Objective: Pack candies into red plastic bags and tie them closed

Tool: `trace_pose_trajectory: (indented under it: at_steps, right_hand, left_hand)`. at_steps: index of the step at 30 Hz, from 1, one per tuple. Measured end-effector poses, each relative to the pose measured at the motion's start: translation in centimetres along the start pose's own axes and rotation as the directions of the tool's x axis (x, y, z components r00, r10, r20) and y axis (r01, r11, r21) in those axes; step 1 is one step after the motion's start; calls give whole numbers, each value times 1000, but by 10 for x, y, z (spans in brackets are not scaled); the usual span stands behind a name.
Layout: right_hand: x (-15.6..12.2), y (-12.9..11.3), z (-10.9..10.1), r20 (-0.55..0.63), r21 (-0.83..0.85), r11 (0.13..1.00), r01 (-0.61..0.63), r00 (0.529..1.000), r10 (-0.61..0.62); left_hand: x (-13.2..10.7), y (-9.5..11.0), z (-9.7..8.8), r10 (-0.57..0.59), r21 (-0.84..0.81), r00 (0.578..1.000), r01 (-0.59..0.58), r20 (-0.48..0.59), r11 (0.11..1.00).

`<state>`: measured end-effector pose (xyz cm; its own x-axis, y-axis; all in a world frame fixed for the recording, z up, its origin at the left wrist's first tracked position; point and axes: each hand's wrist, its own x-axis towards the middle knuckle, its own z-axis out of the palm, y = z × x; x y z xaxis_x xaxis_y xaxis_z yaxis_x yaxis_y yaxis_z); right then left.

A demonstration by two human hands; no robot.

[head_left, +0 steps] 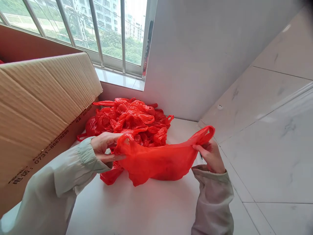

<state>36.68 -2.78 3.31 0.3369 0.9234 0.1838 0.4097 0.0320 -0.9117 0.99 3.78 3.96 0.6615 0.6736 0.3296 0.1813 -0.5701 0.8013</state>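
Observation:
A red plastic bag (161, 161) is stretched sideways above the white table, held at both ends. My left hand (106, 147) grips its left end near a handle loop, thumb and fingers closed on the film. At the other end, my right hand (210, 153) pinches the bag just below its right handle, which sticks up in a loop. Behind the bag lies a heap of crumpled red plastic bags (132, 114), partly hidden by my left hand and the stretched bag.
On the left stands a large cardboard box (49, 88) with its flap folded outward over the side. A barred window (110, 36) and a grey wall (190, 55) are behind the white table (137, 209). Marble-look tiles (276, 147) cover the right side.

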Motion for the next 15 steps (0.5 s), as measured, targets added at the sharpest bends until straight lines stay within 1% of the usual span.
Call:
trace_pose_trajectory:
  at_steps: [2, 4, 7, 9, 10, 12, 13, 14, 15]
  right_hand:
    - [-2, -2, -7, -9, 66, 998, 12, 1000, -11]
    - [-3, -3, -13, -12, 114, 992, 57, 998, -56]
    - [-6, -5, -19, -10, 87, 992, 96, 995, -96]
    - [-9, -8, -21, -9, 32, 995, 94, 996, -93]
    - [-13, -11, -21, -13, -1, 995, 101, 995, -101]
    - [-21, -20, -19, -51, -67, 985, 160, 985, -163]
    - [-26, -26, -17, -95, -94, 972, 214, 970, -223]
    - [-31, -32, -13, -147, -125, 951, 282, 943, -298]
    - [-35, -38, -7, -187, -165, 921, 352, 906, -380]
  left_hand:
    - [0, 0, -5, -24, 64, 999, 25, -23, 998]
    - [-4, -3, -12, -28, 151, 999, 33, -35, 988]
    - [-15, -8, -20, -26, 297, 998, 44, -63, 954]
    - [-20, -5, -19, -30, 381, 992, 74, -120, 922]
    - [-22, -1, -16, -11, 411, 989, 72, -149, 909]
    - [-19, 13, -6, 94, 475, 974, 15, -205, 880]
    - [-16, 21, 1, 161, 514, 960, -20, -231, 858]
    - [-12, 28, 8, 222, 558, 941, -44, -254, 829]
    - [-8, 36, 16, 261, 596, 927, -52, -271, 801]
